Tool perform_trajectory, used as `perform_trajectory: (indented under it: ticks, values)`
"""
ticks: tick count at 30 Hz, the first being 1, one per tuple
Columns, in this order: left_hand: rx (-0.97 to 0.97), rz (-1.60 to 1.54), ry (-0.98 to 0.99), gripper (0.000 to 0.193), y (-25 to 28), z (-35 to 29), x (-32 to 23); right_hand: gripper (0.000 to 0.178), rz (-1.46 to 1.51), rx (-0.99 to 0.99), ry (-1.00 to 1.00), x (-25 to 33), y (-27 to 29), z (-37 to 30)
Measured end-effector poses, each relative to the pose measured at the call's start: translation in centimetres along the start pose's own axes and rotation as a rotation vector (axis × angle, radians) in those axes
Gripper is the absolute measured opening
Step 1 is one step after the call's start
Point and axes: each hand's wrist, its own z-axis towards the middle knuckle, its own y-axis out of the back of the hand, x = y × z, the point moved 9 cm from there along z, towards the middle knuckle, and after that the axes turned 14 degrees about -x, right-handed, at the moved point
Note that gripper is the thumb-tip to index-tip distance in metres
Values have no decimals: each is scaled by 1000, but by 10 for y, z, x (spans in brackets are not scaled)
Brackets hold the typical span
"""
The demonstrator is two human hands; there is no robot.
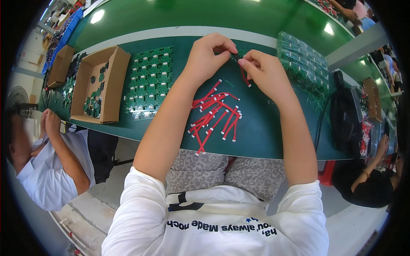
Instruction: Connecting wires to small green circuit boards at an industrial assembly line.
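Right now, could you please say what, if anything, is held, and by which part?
The left hand pinches a small dark piece by one end; the right hand meets a red cable at its upper end, exact grip hidden.

Readable upside-down black lettering and a small blue mark across the wearer's white shirt.

- Left hand: thumb and index pinching a small dark part.
- Right hand: right beside it, fingertips on a red cable, white-tipped end hanging down.
- Loose pile of red cables, white connectors, on the green table between the forearms.
- Left: green board panels, then cardboard box with small boards inside.
- Right: clear tray stack, black bag.
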Motion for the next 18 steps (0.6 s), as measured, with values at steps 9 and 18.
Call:
perform_trajectory:
  ticks: [9, 18]
  values:
    - [-88, -56, 128, 26, 13, 1, 10, 17, 26, -389, 358, 21, 61, 3]
    - [-188, -256, 147, 17, 32, 10, 23, 8, 1195, -1058, -69, -157, 318, -25]
